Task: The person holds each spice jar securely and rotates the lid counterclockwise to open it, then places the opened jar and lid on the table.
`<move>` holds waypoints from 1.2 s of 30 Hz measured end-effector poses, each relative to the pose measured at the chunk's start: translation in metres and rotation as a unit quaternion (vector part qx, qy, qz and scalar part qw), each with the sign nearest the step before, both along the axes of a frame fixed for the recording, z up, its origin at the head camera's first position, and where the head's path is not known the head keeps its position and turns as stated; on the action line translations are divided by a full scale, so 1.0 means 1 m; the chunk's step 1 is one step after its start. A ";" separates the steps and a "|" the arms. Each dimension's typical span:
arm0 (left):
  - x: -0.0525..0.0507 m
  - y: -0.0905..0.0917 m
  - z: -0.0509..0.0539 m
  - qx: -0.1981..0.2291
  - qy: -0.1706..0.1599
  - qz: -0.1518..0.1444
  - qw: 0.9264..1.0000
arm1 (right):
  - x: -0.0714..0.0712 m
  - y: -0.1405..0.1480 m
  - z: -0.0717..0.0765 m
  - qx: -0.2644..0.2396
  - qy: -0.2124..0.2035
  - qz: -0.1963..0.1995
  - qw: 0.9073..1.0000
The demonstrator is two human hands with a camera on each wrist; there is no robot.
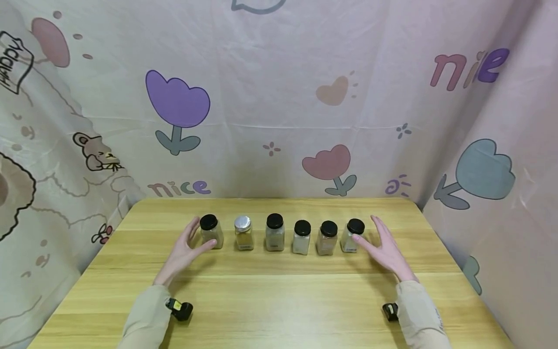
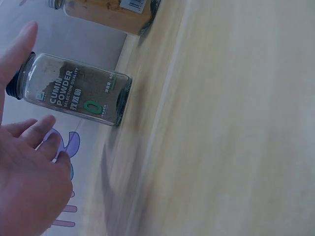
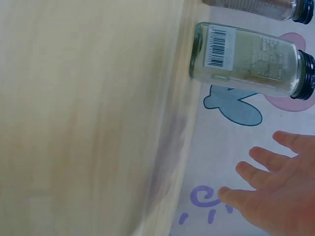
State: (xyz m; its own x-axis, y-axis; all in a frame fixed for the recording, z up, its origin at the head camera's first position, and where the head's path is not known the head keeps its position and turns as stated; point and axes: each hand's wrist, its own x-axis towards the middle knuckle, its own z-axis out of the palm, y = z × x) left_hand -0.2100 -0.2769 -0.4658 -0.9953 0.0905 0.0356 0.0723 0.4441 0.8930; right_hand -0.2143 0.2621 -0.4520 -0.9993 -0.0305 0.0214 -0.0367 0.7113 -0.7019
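Several glass spice jars stand upright in a row on the wooden table. My left hand (image 1: 185,252) is spread beside the leftmost jar (image 1: 213,238), which has a black lid; its label reads cumin powder in the left wrist view. The left thumb (image 2: 19,54) is near that jar's lid, and the hand does not grip it. My right hand (image 1: 385,251) has its fingers spread beside the rightmost black-lidded jar (image 1: 348,242). In the right wrist view, a gap separates those fingers from this jar (image 3: 251,61), whose barcode faces the camera.
Between the end jars stand a silver-lidded jar (image 1: 244,238) with yellowish contents and black-lidded jars: a larger one (image 1: 275,238), a pale one (image 1: 301,243) and a pinkish-brown one (image 1: 326,243). A patterned curtain (image 1: 261,97) hangs behind the table (image 1: 279,300) and along both sides.
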 end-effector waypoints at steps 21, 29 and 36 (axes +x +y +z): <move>-0.007 0.008 -0.007 0.053 0.008 0.003 0.999 | 0.009 -0.004 0.006 -0.086 -0.026 -0.012 0.996; 0.004 0.018 -0.006 0.048 -0.006 0.048 0.998 | 0.011 -0.008 0.008 -0.097 -0.018 -0.021 0.995; 0.014 0.024 -0.009 0.046 0.007 0.042 0.998 | 0.015 -0.013 0.008 -0.110 -0.001 -0.048 0.993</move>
